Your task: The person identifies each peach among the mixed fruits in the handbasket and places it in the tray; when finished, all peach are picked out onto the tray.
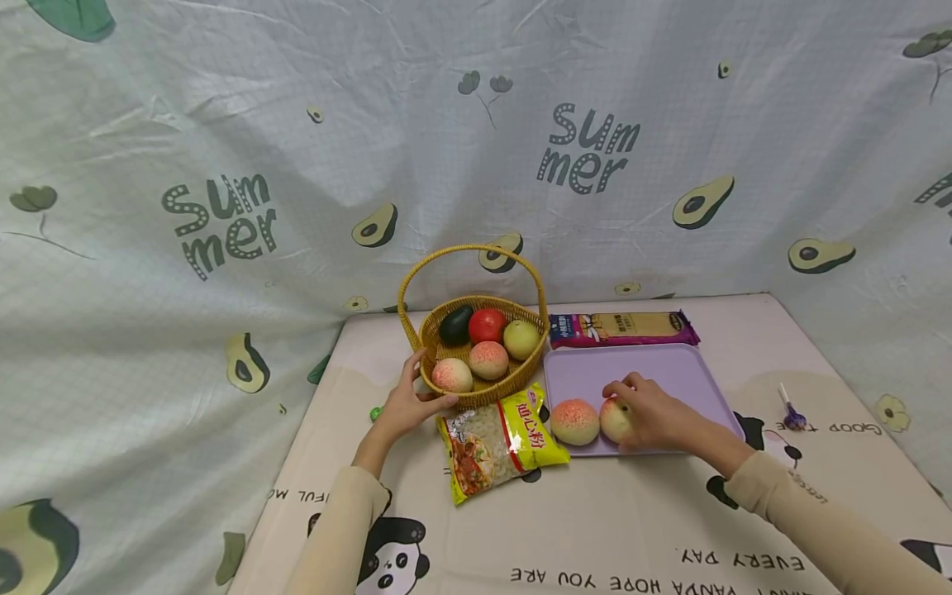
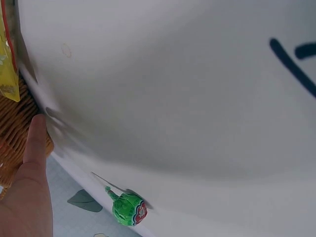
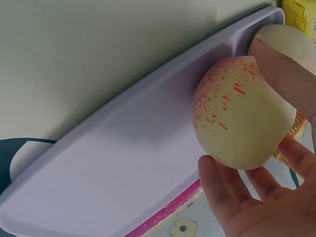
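My right hand [image 1: 658, 417] holds a peach [image 3: 242, 116] over the front of the lilac tray [image 1: 677, 372], thumb on one side and fingers curled on the other. Just left of it, a second peach [image 1: 575, 422] sits in the tray's front left corner. My left hand [image 1: 405, 405] rests against the left front of the wicker basket [image 1: 513, 382], thumb and fingers spread along its side. Inside that basket lie two peaches, one nearer the front [image 1: 452, 375], a red tomato [image 1: 487, 326], a yellow-green round fruit [image 1: 521, 340] and a dark avocado-like fruit [image 1: 456, 325].
A yellow pasta bag [image 1: 502, 442] lies in front of the basket, beside the tray. Behind the tray is a long noodle packet [image 1: 623, 328]. A green lollipop [image 2: 128, 208] lies near the left table edge, a purple lollipop [image 1: 794, 417] on the right. Printed cloth hangs behind.
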The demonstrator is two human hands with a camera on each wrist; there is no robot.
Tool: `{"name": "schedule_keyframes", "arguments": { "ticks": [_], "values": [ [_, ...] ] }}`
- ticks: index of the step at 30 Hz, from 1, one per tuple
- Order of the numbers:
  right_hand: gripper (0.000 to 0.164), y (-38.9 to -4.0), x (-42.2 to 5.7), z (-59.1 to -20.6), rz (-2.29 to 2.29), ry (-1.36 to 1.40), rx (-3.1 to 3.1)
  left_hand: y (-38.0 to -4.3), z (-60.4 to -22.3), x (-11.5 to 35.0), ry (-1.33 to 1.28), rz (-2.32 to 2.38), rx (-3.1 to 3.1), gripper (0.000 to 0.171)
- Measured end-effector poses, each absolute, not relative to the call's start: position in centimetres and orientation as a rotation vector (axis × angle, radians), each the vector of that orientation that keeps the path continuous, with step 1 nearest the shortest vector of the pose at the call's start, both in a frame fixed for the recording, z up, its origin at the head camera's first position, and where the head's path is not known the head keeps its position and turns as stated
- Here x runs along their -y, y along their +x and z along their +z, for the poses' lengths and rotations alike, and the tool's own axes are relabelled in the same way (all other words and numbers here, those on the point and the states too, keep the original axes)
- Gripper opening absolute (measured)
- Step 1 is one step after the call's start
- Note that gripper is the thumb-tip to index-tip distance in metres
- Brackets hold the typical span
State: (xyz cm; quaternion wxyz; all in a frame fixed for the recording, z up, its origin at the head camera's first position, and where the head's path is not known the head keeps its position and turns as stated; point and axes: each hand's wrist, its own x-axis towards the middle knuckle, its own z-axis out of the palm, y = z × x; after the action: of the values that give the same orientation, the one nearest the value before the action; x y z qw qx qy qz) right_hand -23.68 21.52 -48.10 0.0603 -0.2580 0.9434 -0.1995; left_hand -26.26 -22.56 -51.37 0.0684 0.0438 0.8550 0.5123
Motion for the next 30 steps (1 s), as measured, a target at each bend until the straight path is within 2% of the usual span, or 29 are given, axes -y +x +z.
{"name": "schedule_keyframes", "arguments": {
  "ticks": [10, 20, 30],
  "values": [
    [0.075, -23.82, -21.68, -48.20, -0.601, -0.775, -2.848, -26.29, -51.46, 22.53, 0.136, 1.550, -2.568, 0.108],
    [0.063, -23.57, -21.63, -48.30, -0.621, -0.729, -2.844, -26.36, -51.63, 22.57, 0.131, 1.539, -2.581, 0.111],
    [0.073, -22.95, -21.36, -48.05, -0.582, -0.767, -2.844, -26.35, -51.45, 22.49, 0.119, 1.544, -2.577, 0.108]
  ]
}}
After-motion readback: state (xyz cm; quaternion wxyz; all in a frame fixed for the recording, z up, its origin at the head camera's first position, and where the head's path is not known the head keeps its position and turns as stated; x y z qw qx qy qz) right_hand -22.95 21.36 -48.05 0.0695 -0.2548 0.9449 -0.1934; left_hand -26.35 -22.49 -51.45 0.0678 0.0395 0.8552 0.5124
